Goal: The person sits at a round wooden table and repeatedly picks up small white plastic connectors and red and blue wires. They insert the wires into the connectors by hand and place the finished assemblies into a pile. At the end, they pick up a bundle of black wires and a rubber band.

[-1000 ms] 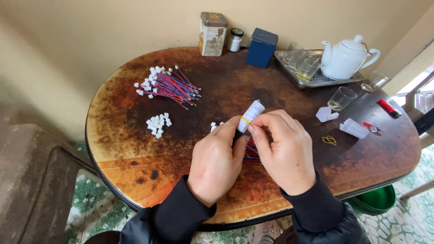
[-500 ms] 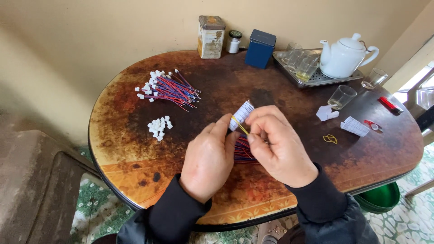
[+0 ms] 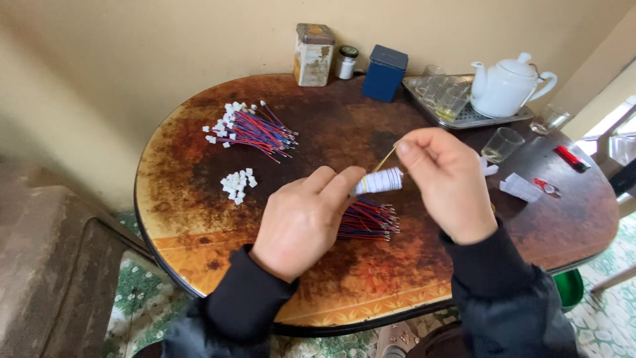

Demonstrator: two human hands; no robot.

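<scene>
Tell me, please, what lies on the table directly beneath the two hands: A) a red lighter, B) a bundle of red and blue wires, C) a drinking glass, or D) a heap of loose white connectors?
B: the bundle of red and blue wires lies on the table just below the left hand and right hand.

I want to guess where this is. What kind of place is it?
Probably a home, used for small handwork: a worn round table holds a white teapot on a tray with glasses, and bundles of red and blue wires.

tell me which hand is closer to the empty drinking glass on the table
Right. The right hand is raised just left of the glass, pulling a thin strip. The left hand holds a white roll farther left, nearer the table's middle.
</scene>
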